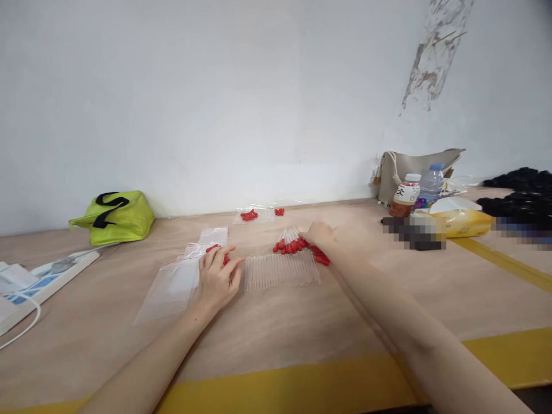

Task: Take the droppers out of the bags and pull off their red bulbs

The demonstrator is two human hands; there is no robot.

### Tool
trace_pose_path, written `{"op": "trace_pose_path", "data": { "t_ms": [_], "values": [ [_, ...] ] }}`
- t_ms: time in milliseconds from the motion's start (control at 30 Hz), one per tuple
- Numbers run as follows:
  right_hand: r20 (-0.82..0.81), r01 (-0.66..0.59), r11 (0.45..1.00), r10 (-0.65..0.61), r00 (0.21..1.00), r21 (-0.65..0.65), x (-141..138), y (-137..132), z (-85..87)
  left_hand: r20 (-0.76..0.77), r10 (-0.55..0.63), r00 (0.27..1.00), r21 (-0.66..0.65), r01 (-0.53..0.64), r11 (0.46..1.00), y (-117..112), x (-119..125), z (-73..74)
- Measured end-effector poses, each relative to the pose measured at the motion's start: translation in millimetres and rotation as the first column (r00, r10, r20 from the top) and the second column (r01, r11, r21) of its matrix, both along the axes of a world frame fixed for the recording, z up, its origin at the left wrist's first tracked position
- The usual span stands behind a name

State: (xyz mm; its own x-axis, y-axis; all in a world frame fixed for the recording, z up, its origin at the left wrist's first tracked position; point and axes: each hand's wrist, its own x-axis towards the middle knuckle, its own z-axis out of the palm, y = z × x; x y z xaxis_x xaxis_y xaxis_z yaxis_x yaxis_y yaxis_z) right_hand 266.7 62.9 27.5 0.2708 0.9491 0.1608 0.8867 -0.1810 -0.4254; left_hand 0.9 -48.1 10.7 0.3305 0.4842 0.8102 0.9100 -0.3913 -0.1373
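My left hand [219,278] rests on the table with fingers bent and apart. Beneath its fingertips, red rubber bulbs [226,260] show in part beside the plastic bags. Just to its right, thin clear glass tubes [276,271] lie side by side in a row. Behind that row, droppers with red bulbs [290,247] are fanned out, bulbs toward me. My right hand [319,234] reaches over the fan's right side, its fingers curled together and fingertips at the glass stems; what they hold is hidden. More red bulbs [319,255] lie below that wrist.
Clear zip bags [172,284] lie left of my left hand. Red bulbs [249,215] sit on plastic near the wall. A green bag [123,217] and a power strip [52,282] are at left; bottles [405,195], a beige bag [390,172] and a yellow packet [468,223] at right.
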Motion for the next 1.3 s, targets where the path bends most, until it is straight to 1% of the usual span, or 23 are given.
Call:
{"op": "trace_pose_path", "data": {
  "t_ms": [100, 233, 300, 333, 400, 433, 467, 500, 567, 600, 667, 733, 800, 967, 1033, 1133, 1300],
  "values": [
    [0.014, 0.013, 1.0, -0.013, 1.0, -0.007, -4, 3, 2.1, 0.002, 0.001, 1.0, 0.0, -0.001, 1.0, -1, 1, -0.2],
    [0.005, -0.005, 1.0, 0.005, 1.0, 0.026, -1, -3, 13.1, -0.001, -0.035, 0.999, -0.024, 0.035, 0.999, -2, 2, -2.9],
    [-0.008, -0.044, 0.996, 0.045, 0.999, 0.072, 4, -14, 17.8, 0.003, -0.057, 0.998, -0.031, 0.057, 0.998, -3, 4, -4.9],
    [-0.01, -0.082, 0.99, 0.083, 0.996, 0.116, 7, -22, 18.2, 0.01, -0.065, 0.998, -0.032, 0.065, 0.997, -3, 5, -5.9],
    [0.008, -0.182, 0.954, 0.186, 0.983, 0.237, 13, -43, 12.5, 0.028, -0.084, 0.996, -0.04, 0.085, 0.996, -4, 9, -7.7],
    [0.056, -0.295, 0.883, 0.295, 0.954, 0.365, 16, -55, 6.5, 0.039, -0.098, 0.994, -0.052, 0.1, 0.994, -6, 13, -8.4],
    [0.113, -0.391, 0.798, 0.384, 0.916, 0.458, 19, -68, -1.3, 0.05, -0.116, 0.992, -0.072, 0.12, 0.99, -8, 17, -9.1],
    [0.168, -0.463, 0.718, 0.445, 0.879, 0.52, 20, -80, -10.0, 0.059, -0.138, 0.989, -0.096, 0.143, 0.985, -10, 21, -9.7],
    [0.264, -0.548, 0.572, 0.505, 0.822, 0.611, 21, -102, -27.0, 0.068, -0.187, 0.98, -0.148, 0.195, 0.969, -17, 31, -11.1],
    [0.301, -0.571, 0.5, 0.52, 0.799, 0.651, 20, -110, -33.7, 0.067, -0.214, 0.975, -0.173, 0.223, 0.959, -20, 36, -11.8],
    [0.361, -0.613, 0.401, 0.545, 0.757, 0.68, 16, -121, -42.0, 0.054, -0.272, 0.961, -0.216, 0.278, 0.936, -26, 44, -13.4],
    [0.394, -0.636, 0.343, 0.558, 0.73, 0.691, 10, -125, -44.4, 0.04, -0.322, 0.946, -0.249, 0.321, 0.914, -31, 50, -14.7],
    [0.414, -0.651, 0.316, 0.566, 0.713, 0.69, 4, -126, -44.6, 0.035, -0.345, 0.938, -0.272, 0.341, 0.9, -32, 53, -15.9],
    [0.459, -0.703, 0.294, 0.586, 0.668, 0.647, -5, -124, -47.7, 0.025, -0.368, 0.93, -0.297, 0.358, 0.885, -27, 55, -18.7],
    [0.463, -0.706, 0.299, 0.583, 0.668, 0.642, -5, -124, -49.1, 0.026, -0.367, 0.93, -0.287, 0.358, 0.888, -25, 55, -19.5],
    [0.475, -0.706, 0.324, 0.559, 0.68, 0.63, -4, -123, -50.5, 0.02, -0.367, 0.93, -0.263, 0.359, 0.896, -24, 56, -19.4],
    [0.531, -0.74, 0.316, 0.536, 0.656, 0.594, -1, -124, -51.0, 0.003, -0.366, 0.931, -0.239, 0.356, 0.903, -27, 54, -17.7]
  ]
}}
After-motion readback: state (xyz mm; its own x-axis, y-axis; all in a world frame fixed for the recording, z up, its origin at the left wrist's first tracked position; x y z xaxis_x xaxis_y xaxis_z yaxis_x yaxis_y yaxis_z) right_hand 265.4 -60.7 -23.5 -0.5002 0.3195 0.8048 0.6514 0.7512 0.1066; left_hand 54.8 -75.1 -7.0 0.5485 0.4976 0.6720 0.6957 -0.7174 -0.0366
